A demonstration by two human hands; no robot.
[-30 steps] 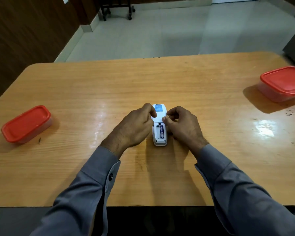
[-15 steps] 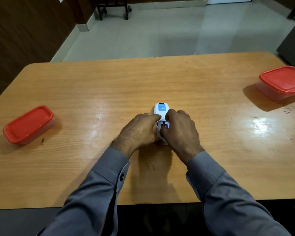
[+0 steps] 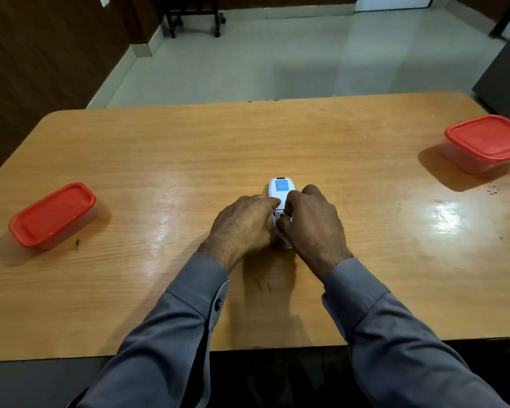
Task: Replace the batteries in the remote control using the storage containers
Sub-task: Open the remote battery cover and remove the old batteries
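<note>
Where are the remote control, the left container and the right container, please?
remote control [image 3: 281, 188]: head view, on its blue label.
left container [image 3: 52, 214]: head view, middle of its red lid.
right container [image 3: 487, 138]: head view, middle of its red lid.

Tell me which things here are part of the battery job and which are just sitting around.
Job: white plastic remote control gripped by both hands, left, right; two red-lidded clear plastic containers, left, right.
Around: wooden table; dark wheeled chair base.
</note>
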